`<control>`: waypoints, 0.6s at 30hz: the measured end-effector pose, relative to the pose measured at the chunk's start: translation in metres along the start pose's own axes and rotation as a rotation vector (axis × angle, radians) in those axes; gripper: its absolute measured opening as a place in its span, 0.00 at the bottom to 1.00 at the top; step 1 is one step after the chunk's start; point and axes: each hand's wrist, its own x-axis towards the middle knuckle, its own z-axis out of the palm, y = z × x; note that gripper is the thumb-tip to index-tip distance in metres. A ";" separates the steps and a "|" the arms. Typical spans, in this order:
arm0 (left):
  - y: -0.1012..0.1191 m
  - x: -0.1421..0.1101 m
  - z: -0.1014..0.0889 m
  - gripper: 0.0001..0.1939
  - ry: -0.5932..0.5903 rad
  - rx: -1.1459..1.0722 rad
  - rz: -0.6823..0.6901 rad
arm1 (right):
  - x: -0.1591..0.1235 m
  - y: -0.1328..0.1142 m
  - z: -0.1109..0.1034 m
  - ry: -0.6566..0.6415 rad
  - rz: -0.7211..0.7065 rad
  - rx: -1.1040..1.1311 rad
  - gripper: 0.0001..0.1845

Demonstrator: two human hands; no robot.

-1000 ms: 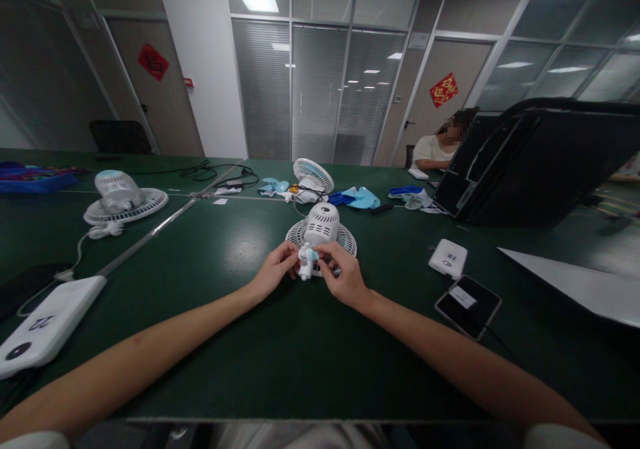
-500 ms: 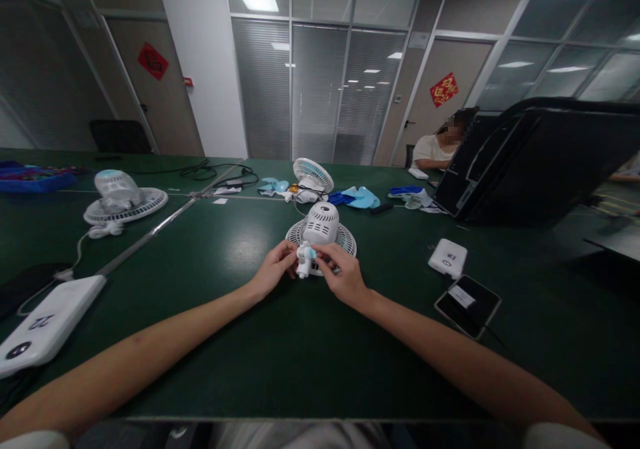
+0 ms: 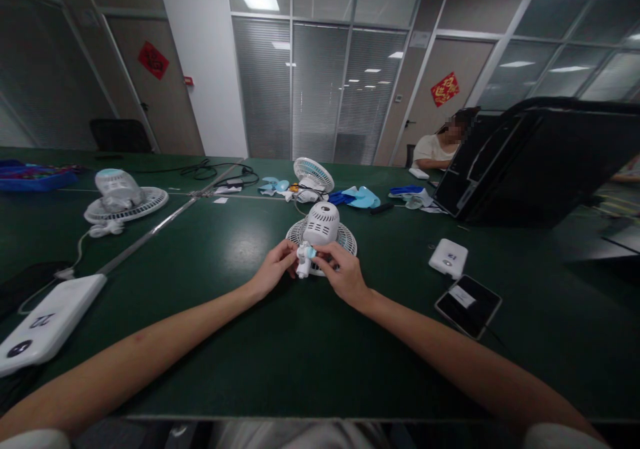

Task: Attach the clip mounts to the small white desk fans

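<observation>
Your single head-worn view looks forward and down across the long dark-green tabletop point(image 3: 210, 362) toward glazed, blind-covered partitions point(image 3: 320, 92).

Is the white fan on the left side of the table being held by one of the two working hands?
No, both hands are at the nearer middle fan, away from the left one.

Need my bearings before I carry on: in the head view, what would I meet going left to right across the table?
Blue tray, fan lying on its grille, left hand, white plastic part, right hand, small white power bank.
</observation>
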 end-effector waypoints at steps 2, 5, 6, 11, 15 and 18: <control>0.000 0.000 0.000 0.12 -0.011 0.013 0.004 | 0.000 0.001 0.000 0.008 0.027 -0.012 0.09; 0.000 0.001 0.000 0.13 -0.022 0.030 0.009 | 0.000 0.002 0.000 0.045 0.064 -0.039 0.10; 0.001 0.000 0.001 0.13 -0.021 0.034 0.008 | 0.000 0.002 0.000 0.057 0.072 -0.050 0.12; 0.003 -0.001 0.002 0.15 -0.017 0.053 -0.001 | 0.002 -0.002 0.001 0.040 0.067 -0.085 0.14; 0.004 -0.001 0.004 0.14 -0.015 0.063 0.004 | -0.001 -0.002 0.002 0.027 0.068 -0.070 0.07; 0.005 -0.001 0.004 0.14 -0.005 0.066 -0.002 | -0.004 -0.003 0.002 0.017 0.049 -0.024 0.10</control>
